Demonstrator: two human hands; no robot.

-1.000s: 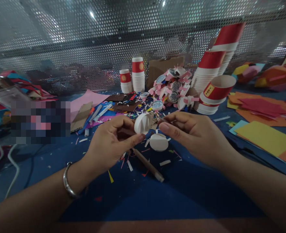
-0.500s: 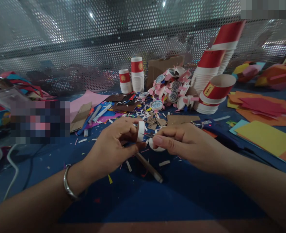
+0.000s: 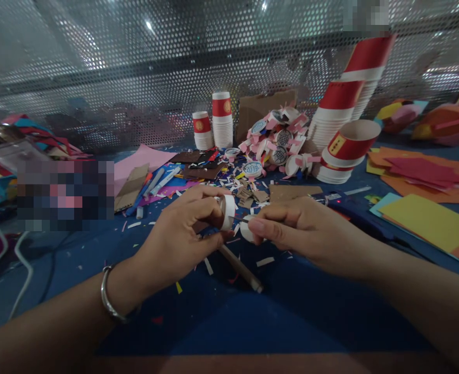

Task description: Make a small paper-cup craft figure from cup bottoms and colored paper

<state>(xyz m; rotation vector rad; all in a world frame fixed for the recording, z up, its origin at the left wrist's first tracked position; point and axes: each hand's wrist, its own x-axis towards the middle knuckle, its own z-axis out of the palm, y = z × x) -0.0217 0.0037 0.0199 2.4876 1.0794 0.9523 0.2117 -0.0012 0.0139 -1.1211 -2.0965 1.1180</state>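
Observation:
My left hand, with a silver bangle at the wrist, pinches a short white ring that looks like the cut-off base of a paper cup. My right hand is closed on a thin dark pointed tool. The tool's tip reaches to the ring's right edge; its other end is hidden in my fingers, so its kind is unclear. Behind my right fingertips lies another round white piece, partly covered. A brown paper-like stick rests on the blue table below my hands.
Paper scraps litter the blue table. Behind is a pile of white discs with pink tabs, between red-and-white paper cup stacks and taller ones. Colored paper sheets lie right; markers lie left.
The ring in my left hand has turned slightly, showing more of its opening. My right hand has shifted slightly right, with the tool still at the ring's edge.

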